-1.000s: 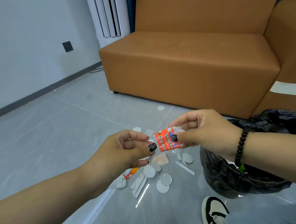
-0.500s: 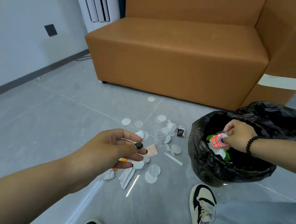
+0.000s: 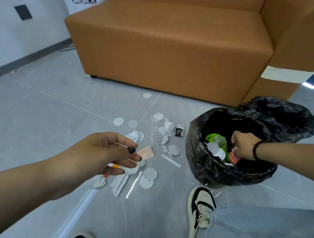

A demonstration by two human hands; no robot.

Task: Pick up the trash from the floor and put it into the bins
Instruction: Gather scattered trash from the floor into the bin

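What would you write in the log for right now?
right hand: holds red wrapper inside black bin bag | left hand: empty, over floor litter | white discs: on floor

Red wrapper (image 3: 234, 157) — upright inside black bin bag (image 3: 201, 164); white litter (image 3: 147, 178) strewn on floor.

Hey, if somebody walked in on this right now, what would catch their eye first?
Probably the black bin bag on the floor at right, with the right hand down inside it holding a red wrapper. Next, the litter of white paper discs and crumpled scraps spread over the grey floor under the empty left hand. Behind it all stands a big orange sofa.
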